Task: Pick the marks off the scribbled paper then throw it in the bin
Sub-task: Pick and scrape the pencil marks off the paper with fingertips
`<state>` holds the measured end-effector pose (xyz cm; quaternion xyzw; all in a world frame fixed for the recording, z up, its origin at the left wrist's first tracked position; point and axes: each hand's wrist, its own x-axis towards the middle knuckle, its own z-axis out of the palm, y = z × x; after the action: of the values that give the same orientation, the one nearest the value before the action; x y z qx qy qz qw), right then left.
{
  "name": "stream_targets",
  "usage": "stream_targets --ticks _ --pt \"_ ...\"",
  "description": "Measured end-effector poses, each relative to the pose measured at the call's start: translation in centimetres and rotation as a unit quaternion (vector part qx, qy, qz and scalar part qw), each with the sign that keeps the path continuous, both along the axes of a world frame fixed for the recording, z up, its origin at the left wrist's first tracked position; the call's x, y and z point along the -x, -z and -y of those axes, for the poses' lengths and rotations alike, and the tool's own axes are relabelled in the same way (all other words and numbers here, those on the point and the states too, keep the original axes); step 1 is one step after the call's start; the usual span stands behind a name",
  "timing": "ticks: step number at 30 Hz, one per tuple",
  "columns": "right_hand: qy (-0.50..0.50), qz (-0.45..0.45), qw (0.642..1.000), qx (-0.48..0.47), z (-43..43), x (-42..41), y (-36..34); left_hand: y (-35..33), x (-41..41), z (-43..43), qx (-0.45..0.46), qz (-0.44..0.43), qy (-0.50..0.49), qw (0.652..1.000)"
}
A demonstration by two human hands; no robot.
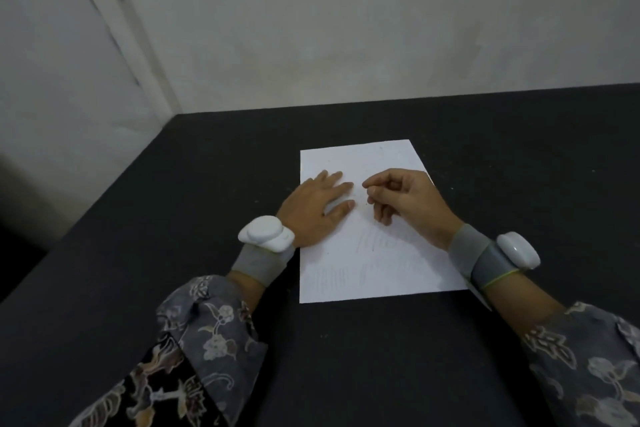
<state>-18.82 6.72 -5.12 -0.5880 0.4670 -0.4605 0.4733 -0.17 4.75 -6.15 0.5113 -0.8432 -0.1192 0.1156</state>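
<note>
Item: scribbled paper (363, 253), flat on the dark table (207, 218), centre. Your left hand (313, 208) lies flat, pinning it; your right hand (401, 199) pinches above it (contents too small to tell).

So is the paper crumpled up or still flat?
Flat. The paper lies spread on the black table, corners unfolded, with the left hand pressing it down.

Left hand (317, 206) flat, fingers straight; right hand (401, 199) curled, fingertips pinched.
</note>
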Motion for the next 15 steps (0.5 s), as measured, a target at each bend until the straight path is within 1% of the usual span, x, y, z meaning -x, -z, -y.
stream_targets --ticks 4,8,12,15 --pt "0.007 -0.014 1.0 0.007 0.3 0.2 -0.2 0.3 -0.1 0.4 0.02 -0.053 -0.021 0.998" --pt "0.002 -0.012 1.0 0.008 0.6 0.2 -0.1 0.7 0.0 1.0 0.039 -0.071 -0.016 0.997" --pt "-0.002 -0.004 1.0 -0.005 1.2 0.1 -0.2 1.0 -0.4 1.3 0.115 -0.092 -0.022 0.989" --pt "-0.006 -0.002 1.0 -0.008 1.5 0.1 0.1 1.2 -0.6 1.4 0.127 -0.122 -0.032 0.984"
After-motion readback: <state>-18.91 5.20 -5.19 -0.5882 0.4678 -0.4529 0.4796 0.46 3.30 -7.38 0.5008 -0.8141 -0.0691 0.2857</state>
